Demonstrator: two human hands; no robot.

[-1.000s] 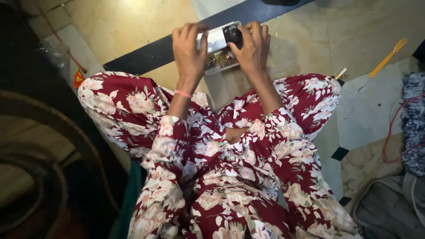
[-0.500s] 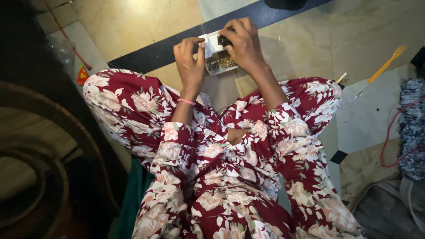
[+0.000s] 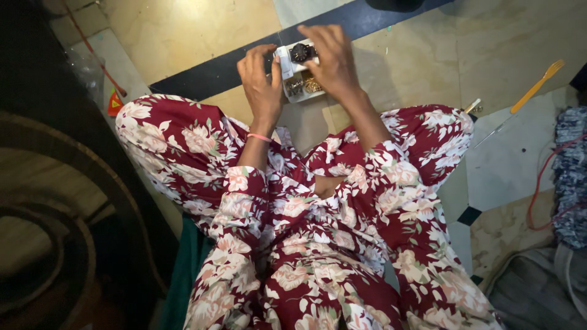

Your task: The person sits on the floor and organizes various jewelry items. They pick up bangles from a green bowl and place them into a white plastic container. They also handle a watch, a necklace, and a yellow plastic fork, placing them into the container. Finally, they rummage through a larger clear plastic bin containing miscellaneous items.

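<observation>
Small white box (image 3: 298, 73) held up over the floor (image 3: 183, 36), far of the knees, long axis left-right. Left hand (image 3: 262, 82) gripping its left end; right hand (image 3: 333, 61) over the dark round knob (image 3: 299, 53), equally near.

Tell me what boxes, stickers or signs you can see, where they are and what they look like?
Small white box: on the floor in front of the knees, held between left hand and right hand; rectangular, with a black round part on top and small gold bits inside.
Red triangular tag: on the floor by the person's left knee; red with a yellow mark.
Clear plastic bag: beyond the tag; crumpled, see-through.
No screens.
</observation>
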